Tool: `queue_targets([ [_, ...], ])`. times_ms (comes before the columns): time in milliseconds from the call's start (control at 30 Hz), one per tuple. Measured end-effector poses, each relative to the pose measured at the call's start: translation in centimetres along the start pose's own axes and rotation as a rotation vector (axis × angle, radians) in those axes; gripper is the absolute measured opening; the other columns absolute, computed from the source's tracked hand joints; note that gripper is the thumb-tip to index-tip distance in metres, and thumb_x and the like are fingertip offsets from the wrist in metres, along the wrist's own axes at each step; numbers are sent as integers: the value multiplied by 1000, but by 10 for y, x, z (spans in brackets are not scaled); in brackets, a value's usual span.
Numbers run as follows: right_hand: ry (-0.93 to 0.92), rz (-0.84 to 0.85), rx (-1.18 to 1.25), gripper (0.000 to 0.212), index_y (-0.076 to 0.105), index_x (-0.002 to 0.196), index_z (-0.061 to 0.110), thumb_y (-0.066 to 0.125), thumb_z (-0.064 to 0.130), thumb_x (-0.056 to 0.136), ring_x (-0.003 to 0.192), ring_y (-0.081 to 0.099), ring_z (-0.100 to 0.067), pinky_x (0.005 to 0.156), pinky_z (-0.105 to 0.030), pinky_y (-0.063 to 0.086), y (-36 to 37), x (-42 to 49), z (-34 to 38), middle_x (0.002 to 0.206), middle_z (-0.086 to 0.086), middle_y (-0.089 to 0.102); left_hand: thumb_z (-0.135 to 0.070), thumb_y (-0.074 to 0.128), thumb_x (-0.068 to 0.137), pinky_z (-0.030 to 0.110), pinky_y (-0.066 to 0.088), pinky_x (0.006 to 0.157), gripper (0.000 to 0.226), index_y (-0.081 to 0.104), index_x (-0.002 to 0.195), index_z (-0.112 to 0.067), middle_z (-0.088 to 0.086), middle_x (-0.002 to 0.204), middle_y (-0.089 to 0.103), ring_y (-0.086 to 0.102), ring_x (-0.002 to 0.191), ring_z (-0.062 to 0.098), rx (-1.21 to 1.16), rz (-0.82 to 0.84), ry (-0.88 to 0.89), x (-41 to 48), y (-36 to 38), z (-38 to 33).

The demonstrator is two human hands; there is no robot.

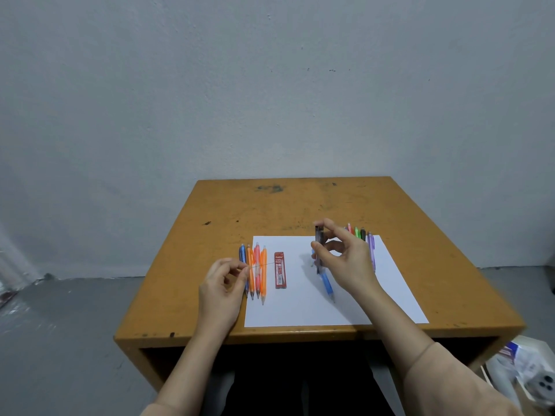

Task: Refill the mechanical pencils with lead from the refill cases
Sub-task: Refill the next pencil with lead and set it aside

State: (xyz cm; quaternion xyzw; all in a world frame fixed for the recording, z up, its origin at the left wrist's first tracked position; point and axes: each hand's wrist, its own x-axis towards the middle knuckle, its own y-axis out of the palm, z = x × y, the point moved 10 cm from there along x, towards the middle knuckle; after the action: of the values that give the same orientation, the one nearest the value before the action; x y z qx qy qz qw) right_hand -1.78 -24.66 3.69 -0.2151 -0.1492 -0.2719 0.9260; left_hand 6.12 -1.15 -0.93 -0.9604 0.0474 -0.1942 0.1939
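Tabletop (270,205): ochre painted wood, scuffed and stained; all items lie on its near half.
Paper sheet (300,310): white, smooth, close to the front edge.
Left hand (223,283): pinches a hair-thin lead (262,264) over the left pencil row (255,274) of translucent blue and orange barrels.
Right hand (348,259): grips a slim dark refill case (318,250), held upright.
Red refill case (280,270): flat on the paper, between the hands.
Blue pencil (328,286): on the paper beneath the right hand.
Right pencil row (362,235): at the paper's far right corner.
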Motion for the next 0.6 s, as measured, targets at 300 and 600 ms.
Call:
queue_targets([
  [300,-15,12,-3,38,60,109,40,74,17,81,82,61,3,68,-10,51,1,6,10,87,14,65,-17,66,86,6,45,60,7,64,89,-23,-17,94,57,53,85,-5,2,-11,-7,-1,-2,1],
  [600,102,86,117,36,57,107,28,62,-2,86,68,54,-10,70,-20,54,14,21,-2,86,-10,66,-21,66,87,12,46,60,4,66,88,-25,-14,94,59,53,84,-4,-2,-54,-29,-1,-7,10],
])
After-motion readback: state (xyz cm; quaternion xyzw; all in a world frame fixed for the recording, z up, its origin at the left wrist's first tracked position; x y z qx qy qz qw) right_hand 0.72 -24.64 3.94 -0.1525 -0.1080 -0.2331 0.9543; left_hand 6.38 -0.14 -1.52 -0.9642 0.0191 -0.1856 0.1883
